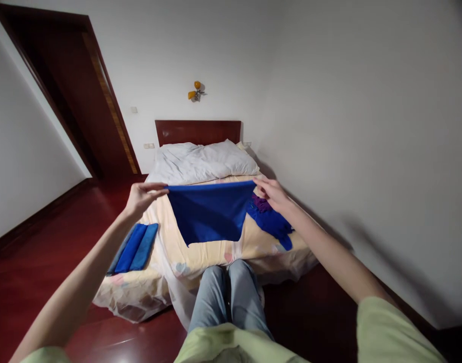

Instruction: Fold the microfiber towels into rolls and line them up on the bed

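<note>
Blue cloth (pixel 210 212) held stretched above the bed (pixel 200 252): left hand (pixel 142 197) & right hand (pixel 272 194) pinch its top corners (fingers closed on fabric). Folded blue towels (pixel 136 248) lie at bed's left edge, crumpled cloths (pixel 271 219) at bed's right.

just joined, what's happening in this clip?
A person stands at the foot of a bed and holds a blue cloth stretched out above it, the left hand pinching one top corner and the right hand the other. Folded blue cloths lie stacked on the bed's left side. A loose heap of blue and purple cloths lies on its right, below the right hand. White pillows sit by the headboard.
</note>
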Demonstrator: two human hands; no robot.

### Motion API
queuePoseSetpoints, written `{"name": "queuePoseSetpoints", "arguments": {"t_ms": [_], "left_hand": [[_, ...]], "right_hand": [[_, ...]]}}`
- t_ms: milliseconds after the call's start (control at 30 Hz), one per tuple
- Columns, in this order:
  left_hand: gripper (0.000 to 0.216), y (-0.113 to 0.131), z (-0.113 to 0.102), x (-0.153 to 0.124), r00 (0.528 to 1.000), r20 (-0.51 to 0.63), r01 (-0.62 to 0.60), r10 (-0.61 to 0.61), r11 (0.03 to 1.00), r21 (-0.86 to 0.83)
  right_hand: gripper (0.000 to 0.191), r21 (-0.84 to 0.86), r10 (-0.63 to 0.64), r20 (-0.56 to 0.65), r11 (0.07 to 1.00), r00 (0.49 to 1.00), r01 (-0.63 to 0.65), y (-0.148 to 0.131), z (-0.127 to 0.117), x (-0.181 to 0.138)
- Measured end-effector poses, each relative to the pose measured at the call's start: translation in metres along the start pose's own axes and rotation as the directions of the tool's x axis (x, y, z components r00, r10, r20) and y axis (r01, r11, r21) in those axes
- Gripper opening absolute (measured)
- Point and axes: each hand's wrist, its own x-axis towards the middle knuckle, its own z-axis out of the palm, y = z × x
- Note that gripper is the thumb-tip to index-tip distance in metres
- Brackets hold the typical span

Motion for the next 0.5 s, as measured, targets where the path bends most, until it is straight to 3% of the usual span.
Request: {"name": "queuePoseSetpoints", "arguments": {"t_ms": [133, 267, 400, 500], "left_hand": [[0.036, -0.011, -0.009, -0.075, 0.968, 0.120, 0.220, -0.221, 0.975, 0.028], [0.033, -0.028, -0.008, -0.128, 0.877, 0.200, 0.436, -0.437, 0.899, 0.050], [0.033, -0.051, -0.001, -0.138, 0.809, 0.281, 0.527, -0.516, 0.849, 0.044], [0.034, -0.078, 0.006, -0.122, 0.816, 0.298, 0.515, -0.495, 0.857, 0.011]], "right_hand": [[0.054, -0.010, 0.227, 0.075, 0.974, 0.971, -0.227, 0.023, -0.015, -0.060], [0.053, -0.037, 0.396, 0.080, 0.918, 0.915, -0.394, 0.038, -0.023, -0.099], [0.052, -0.040, 0.486, 0.098, 0.874, 0.869, -0.484, 0.060, -0.027, -0.093], [0.051, -0.046, 0.499, 0.092, 0.867, 0.862, -0.497, 0.085, -0.024, -0.064]]}}
